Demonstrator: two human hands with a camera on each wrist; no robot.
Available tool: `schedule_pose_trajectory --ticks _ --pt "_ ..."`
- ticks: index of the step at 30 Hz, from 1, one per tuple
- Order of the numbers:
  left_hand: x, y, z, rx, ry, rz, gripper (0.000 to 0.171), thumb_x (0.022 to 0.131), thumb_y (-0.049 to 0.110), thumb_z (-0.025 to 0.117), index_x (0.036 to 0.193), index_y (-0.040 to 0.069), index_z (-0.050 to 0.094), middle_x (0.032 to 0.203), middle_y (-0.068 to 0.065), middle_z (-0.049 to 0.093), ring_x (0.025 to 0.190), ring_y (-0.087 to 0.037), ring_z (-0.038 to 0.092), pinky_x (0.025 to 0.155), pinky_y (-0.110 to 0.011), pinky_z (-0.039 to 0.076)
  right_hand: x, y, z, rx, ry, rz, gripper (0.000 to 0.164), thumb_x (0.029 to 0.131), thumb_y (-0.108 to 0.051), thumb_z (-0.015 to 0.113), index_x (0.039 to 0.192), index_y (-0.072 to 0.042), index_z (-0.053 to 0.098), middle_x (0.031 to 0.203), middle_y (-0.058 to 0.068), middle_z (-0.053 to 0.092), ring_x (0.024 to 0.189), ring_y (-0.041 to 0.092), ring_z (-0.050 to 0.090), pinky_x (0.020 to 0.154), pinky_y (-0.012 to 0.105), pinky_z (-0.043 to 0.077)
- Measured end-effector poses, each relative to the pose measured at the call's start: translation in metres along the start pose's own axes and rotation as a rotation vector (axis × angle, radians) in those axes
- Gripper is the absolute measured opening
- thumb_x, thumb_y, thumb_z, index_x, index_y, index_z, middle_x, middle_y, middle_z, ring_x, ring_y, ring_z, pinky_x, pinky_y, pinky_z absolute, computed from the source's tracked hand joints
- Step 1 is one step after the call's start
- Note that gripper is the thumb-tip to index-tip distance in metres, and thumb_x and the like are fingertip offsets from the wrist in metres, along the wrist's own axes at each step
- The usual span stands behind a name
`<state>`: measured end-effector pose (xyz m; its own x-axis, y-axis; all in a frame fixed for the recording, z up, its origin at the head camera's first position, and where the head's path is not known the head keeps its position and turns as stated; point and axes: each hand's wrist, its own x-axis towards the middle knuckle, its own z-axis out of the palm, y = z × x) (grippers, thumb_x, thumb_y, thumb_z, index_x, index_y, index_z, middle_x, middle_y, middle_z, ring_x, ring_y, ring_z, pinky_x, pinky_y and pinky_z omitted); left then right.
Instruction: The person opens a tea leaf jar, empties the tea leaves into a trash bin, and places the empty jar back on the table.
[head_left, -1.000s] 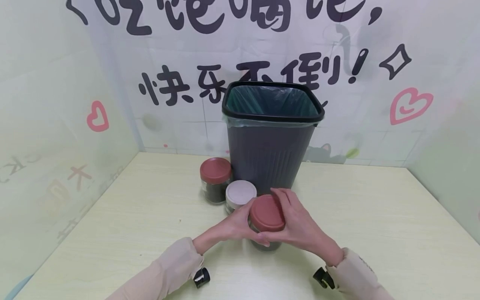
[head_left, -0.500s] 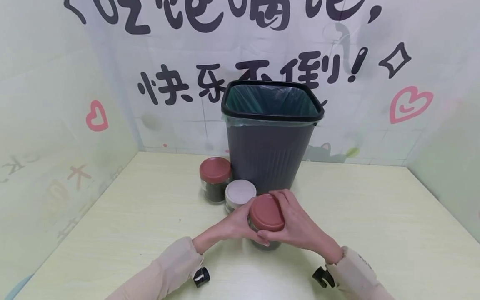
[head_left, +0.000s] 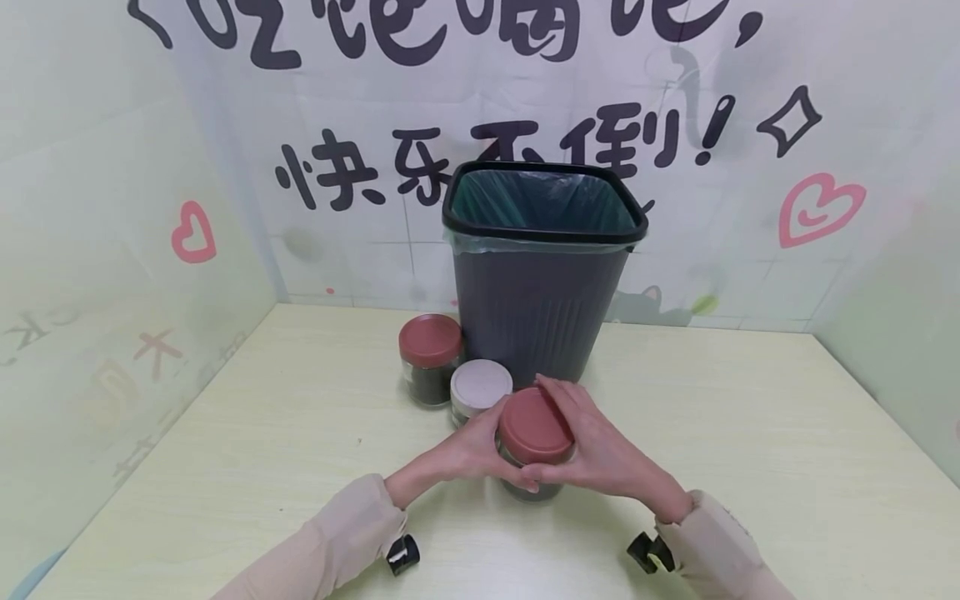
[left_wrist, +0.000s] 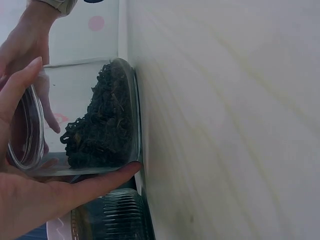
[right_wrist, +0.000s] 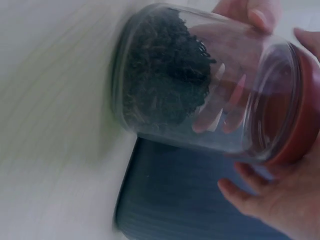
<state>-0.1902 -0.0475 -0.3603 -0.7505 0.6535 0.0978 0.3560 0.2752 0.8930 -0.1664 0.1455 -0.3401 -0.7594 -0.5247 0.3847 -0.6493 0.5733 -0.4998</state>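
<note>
A clear jar with a red lid (head_left: 536,425) stands on the table, with dark, curly dried bits (left_wrist: 107,115) filling part of it. In the head view my left hand (head_left: 480,446) grips the jar's body from the left, thumb in front. My right hand (head_left: 600,446) curls round the lid from the right, its thumb tip near the left thumb. From the right wrist, the red lid (right_wrist: 300,110) shows between thumb and fingers; some fingertips (right_wrist: 232,192) stand off it. The lid appears seated on the jar.
Behind the jar stands a dark waste bin (head_left: 536,308) with a liner. A jar with a white lid (head_left: 482,387) sits close by on the left, and another red-lidded jar (head_left: 431,358) is behind that. Printed cloth walls surround the pale wooden table (head_left: 262,467).
My right hand has shifted slightly round the lid, its fingers now a bit straighter and the wrist a little further right. The left hand and the jar have stayed in place.
</note>
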Motion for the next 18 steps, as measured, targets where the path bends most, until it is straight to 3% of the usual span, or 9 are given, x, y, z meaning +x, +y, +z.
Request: schedule_pose_trajectory --ticks 5,9,18 --pt "0.0005 -0.0004 0.0000 0.007 0.006 0.000 0.087 0.060 0.015 0.082 0.131 0.014 0.032 0.120 0.003 0.048 0.110 -0.011 0.046 0.095 -0.030 0.037 0.0009 -0.0009 0.0075 -0.045 0.108 0.017 0.092 0.060 -0.056 0.073 0.125 -0.003 0.034 0.114 0.006 0.043 0.097 0.013 0.046 0.076 0.030 0.048" --pt "0.0008 -0.0007 0.0007 0.004 0.011 -0.006 0.087 0.059 0.014 0.082 0.130 0.013 0.033 0.120 0.003 0.048 0.111 -0.011 0.045 0.095 -0.030 0.037 0.0011 0.0010 0.0108 -0.058 0.150 -0.015 0.086 0.060 -0.056 0.072 0.118 -0.002 0.038 0.107 0.004 0.045 0.093 0.012 0.046 0.073 0.028 0.047" --pt "0.0007 -0.0005 0.0005 -0.006 0.004 -0.010 0.089 0.059 0.014 0.083 0.132 0.015 0.031 0.121 0.003 0.047 0.111 -0.011 0.045 0.096 -0.031 0.036 0.0008 0.0024 0.0043 0.078 0.055 0.022 0.082 0.064 -0.038 0.077 0.125 -0.005 0.035 0.114 0.002 0.045 0.097 0.012 0.049 0.077 0.030 0.048"
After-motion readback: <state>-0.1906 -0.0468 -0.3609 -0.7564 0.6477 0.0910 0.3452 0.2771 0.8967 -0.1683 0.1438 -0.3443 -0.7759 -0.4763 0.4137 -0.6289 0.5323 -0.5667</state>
